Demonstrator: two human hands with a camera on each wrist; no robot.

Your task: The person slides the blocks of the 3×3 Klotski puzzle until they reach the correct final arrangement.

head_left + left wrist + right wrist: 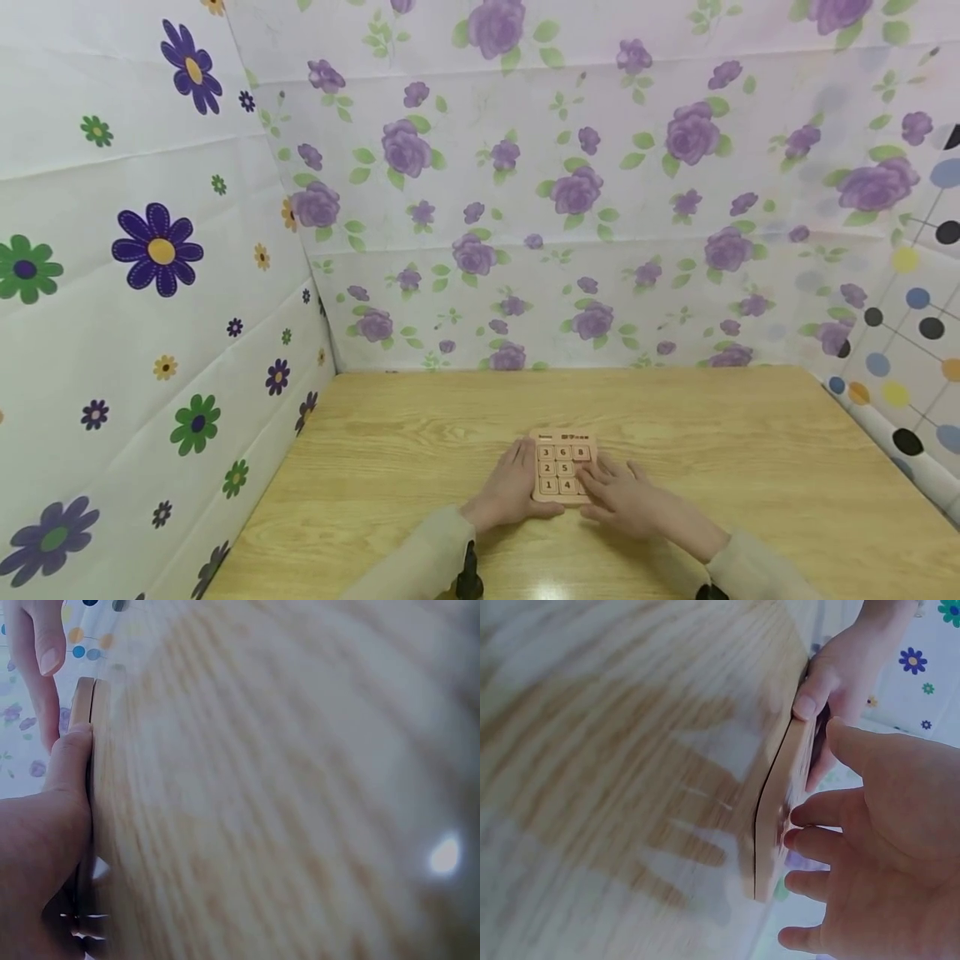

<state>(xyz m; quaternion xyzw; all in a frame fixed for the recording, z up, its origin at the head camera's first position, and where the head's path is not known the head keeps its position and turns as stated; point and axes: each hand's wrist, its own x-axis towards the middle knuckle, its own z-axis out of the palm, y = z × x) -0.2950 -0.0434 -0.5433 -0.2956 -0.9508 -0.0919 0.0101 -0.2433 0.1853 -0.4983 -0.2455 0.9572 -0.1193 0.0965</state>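
A wooden sliding number puzzle (557, 492) lies flat on the table, its numbered square tiles facing up. The top row reads 3, 6, 8; 2 and 5 show in the middle row, 1 and 4 in the bottom one. My left hand (510, 492) holds the puzzle's near left corner, thumb along the front edge and fingers along the left side. Over the right column, my right hand (630, 500) touches the tiles with its fingertips, fingers spread and fairly straight. It hides the lower right squares. In the right wrist view the puzzle's side edge (776, 817) shows beneath these fingers.
The light wood-grain table (405, 425) is glossy and reflects the hands. Flowered cloth (525, 200) hangs behind it, with a daisy-print cloth (142, 333) at the left and a dotted cloth (907, 350) at the right.
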